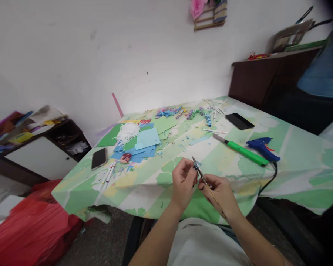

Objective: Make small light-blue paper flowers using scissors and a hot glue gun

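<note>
right hand: fingers closed on slim tool, over near edge of counter | left hand: fingers curled by tip, hold unclear | likely fine tip work; next needs steadiness

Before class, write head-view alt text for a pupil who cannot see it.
A person's right hand holds a slim metal tool, its tip beside the left hand, over a cloth-covered table. Paper and white string lie at left, a blue glue gun at right.

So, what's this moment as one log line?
Right hand: holding slim tool; Left hand: by tool's tip; Nearby: blue glue gun
</note>
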The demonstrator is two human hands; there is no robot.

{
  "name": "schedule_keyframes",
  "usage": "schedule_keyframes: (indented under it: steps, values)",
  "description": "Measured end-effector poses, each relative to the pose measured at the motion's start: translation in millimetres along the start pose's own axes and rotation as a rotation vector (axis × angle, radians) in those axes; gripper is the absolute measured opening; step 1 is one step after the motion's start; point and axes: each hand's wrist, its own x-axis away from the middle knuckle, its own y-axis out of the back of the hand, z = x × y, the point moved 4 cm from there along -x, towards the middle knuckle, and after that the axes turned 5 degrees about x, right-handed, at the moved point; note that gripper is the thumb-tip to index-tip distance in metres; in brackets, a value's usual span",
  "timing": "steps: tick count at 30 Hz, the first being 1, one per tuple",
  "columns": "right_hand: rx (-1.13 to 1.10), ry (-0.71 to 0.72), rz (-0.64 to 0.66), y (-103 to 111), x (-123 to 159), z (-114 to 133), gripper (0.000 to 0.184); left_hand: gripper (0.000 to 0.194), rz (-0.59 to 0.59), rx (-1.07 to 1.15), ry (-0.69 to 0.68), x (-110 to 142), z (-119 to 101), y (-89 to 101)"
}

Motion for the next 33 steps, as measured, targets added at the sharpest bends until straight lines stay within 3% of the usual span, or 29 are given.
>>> schedule_keyframes:
  steps: [11, 33]
  values:
    - [0.051, 0.074, 0.061, 1.0, -1.9, 2.1, 0.019, 0.009, -0.003, -0.017, 0.016, -2.0, -1.9, 1.8]
    - [0.082, 0.038, 0.002, 3.3, -1.2, -0.3, 0.018, 0.003, -0.027, -0.082, 0.004, -1.5, -5.2, 6.2]
